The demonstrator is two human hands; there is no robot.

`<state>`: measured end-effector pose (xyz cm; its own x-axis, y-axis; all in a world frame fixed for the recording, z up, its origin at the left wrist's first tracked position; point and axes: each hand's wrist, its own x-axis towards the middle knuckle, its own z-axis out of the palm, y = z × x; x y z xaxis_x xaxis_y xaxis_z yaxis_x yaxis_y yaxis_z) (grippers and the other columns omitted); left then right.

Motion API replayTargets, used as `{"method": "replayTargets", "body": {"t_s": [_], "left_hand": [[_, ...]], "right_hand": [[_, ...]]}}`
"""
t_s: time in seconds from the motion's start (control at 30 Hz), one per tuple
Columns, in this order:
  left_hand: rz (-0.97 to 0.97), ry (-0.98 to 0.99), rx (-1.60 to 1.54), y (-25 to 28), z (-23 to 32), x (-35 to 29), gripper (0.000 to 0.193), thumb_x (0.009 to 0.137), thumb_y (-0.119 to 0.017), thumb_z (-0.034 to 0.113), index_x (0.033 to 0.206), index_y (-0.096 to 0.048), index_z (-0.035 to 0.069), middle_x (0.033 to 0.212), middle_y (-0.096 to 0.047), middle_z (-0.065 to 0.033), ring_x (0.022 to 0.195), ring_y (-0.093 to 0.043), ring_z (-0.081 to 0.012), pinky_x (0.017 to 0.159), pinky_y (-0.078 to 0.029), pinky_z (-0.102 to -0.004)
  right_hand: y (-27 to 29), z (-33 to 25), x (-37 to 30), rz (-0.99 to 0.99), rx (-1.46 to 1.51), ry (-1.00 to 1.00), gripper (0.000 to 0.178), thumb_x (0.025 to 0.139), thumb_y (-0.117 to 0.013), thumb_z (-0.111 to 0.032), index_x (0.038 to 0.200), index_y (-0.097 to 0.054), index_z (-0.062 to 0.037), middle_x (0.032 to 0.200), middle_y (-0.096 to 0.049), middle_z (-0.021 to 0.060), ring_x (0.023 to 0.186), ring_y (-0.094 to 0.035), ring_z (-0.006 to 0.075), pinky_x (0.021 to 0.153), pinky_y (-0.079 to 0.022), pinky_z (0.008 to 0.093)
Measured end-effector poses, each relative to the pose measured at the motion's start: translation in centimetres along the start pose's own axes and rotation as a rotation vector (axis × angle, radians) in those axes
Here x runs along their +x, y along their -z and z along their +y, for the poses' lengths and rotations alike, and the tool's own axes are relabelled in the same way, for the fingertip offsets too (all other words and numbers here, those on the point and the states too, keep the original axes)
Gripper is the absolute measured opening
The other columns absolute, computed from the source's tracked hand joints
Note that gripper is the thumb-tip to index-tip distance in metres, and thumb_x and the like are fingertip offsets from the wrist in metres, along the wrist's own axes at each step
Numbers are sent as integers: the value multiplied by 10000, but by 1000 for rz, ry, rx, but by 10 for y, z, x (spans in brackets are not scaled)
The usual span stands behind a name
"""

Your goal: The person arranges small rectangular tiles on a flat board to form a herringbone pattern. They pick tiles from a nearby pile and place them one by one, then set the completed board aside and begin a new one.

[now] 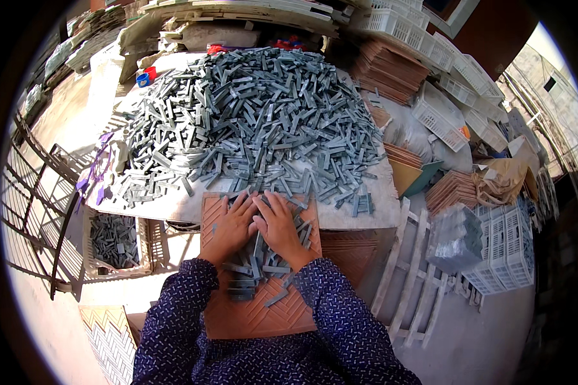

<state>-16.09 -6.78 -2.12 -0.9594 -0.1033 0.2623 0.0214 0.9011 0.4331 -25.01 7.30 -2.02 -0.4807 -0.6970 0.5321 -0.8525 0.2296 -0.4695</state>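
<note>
My left hand (pixel 228 229) and my right hand (pixel 280 226) lie side by side, palms down, on loose grey stone strips (pixel 257 264). Their fingers are stretched out toward the far edge of an orange-brown moulded tray (pixel 257 319). Herringbone grooves show on the tray's near part, where a few strips lie at odd angles. Whatever is under my palms is hidden. Just beyond my fingertips, a big heap of similar grey-green strips (pixel 257 122) covers most of the pale table (pixel 379 215). The tray sits at the table's near edge, close to my body.
A crate (pixel 144 247) of strips stands below the table at left, near a herringbone panel (pixel 112 337) and a metal frame (pixel 58 224). At right are a slatted wooden frame (pixel 410 273), brown tray stacks (pixel 390 69) and white crates (pixel 438 112). A blue cup (pixel 143 80) stands at the far left.
</note>
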Motion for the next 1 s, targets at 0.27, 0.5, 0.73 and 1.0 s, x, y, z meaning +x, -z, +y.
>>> {"method": "replayTargets", "body": {"t_s": [0.27,0.5,0.73,1.0], "left_hand": [[-39,44,-7,2,-9,-40,416,894,-539,236,1302,-542,154,1465,-397,-71,1389,-287,-303,1093,-178,-588],[101,142,-83,35,30,-112,435,760,-666,72,1190,-600,88,1366,-473,-131,1334,-347,-385,1091,-244,-534],[-14,21,-106,20,65,-156,567,754,-711,170,1289,-535,112,1398,-442,-139,1330,-364,-363,1083,-288,-510],[-20,135,189,4,46,-95,636,820,-661,234,1408,-419,210,1514,-252,-153,1401,-229,-341,1123,-178,-534]], "right_hand": [[16,-14,-28,-273,-65,-149,581,901,-575,-361,1379,-416,-71,1405,-414,212,1358,-277,418,1077,-183,607],[83,-63,-86,-568,102,149,407,843,-667,-327,1179,-630,-99,1408,-440,153,1358,-339,333,1084,-186,609],[94,-40,-138,-79,368,-513,337,800,-689,-24,1127,-611,-21,1075,-611,129,834,-653,232,718,-529,305],[70,-38,-85,-37,109,-176,364,773,-695,-11,1125,-608,-31,1083,-612,132,844,-634,251,722,-512,313]]}}
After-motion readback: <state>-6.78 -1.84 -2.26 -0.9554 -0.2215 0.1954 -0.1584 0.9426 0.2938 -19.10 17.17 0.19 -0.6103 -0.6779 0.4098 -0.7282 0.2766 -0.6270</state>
